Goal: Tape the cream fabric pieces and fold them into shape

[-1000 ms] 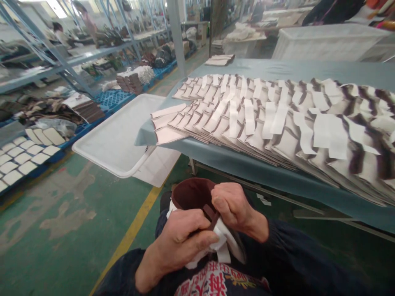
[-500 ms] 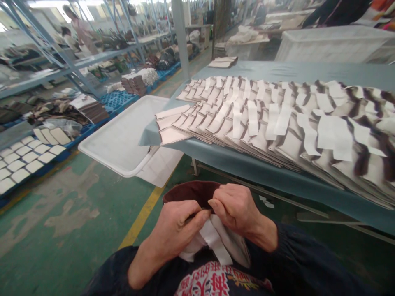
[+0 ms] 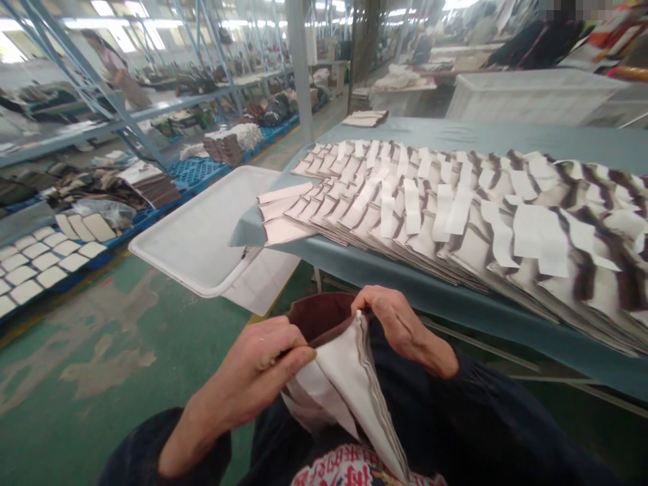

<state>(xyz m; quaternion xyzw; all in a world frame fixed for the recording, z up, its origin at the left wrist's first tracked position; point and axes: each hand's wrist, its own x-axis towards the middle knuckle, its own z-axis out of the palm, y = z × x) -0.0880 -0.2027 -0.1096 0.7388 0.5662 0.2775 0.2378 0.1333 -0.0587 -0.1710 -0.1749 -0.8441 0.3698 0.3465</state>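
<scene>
In front of my body I hold a folded fabric piece [image 3: 337, 361], whitish on the side facing me and dark brown on its inner side. My left hand [image 3: 271, 358] pinches its upper edge at the left, thumb on the whitish side. At the upper right corner my right hand [image 3: 395, 320] is closed on the same piece, where several layered edges show. Between the hands the brown side bows away from me. A pale strip hangs against the front of the piece, below my left hand.
A blue-grey covered table [image 3: 354, 260] bears rows of overlapping fabric pieces [image 3: 415, 209] with white strips. Left of it stands a white plastic tub [image 3: 202, 229]. Blue pallets [image 3: 195, 169] with fabric stacks line the left side. Behind the table is a white bin [image 3: 531, 98]; people work further back.
My hands have moved apart, the left one leftward and the right one slightly up. The fabric is spread more between them, with its layered edge now turned toward me. The view has tilted slightly up.
</scene>
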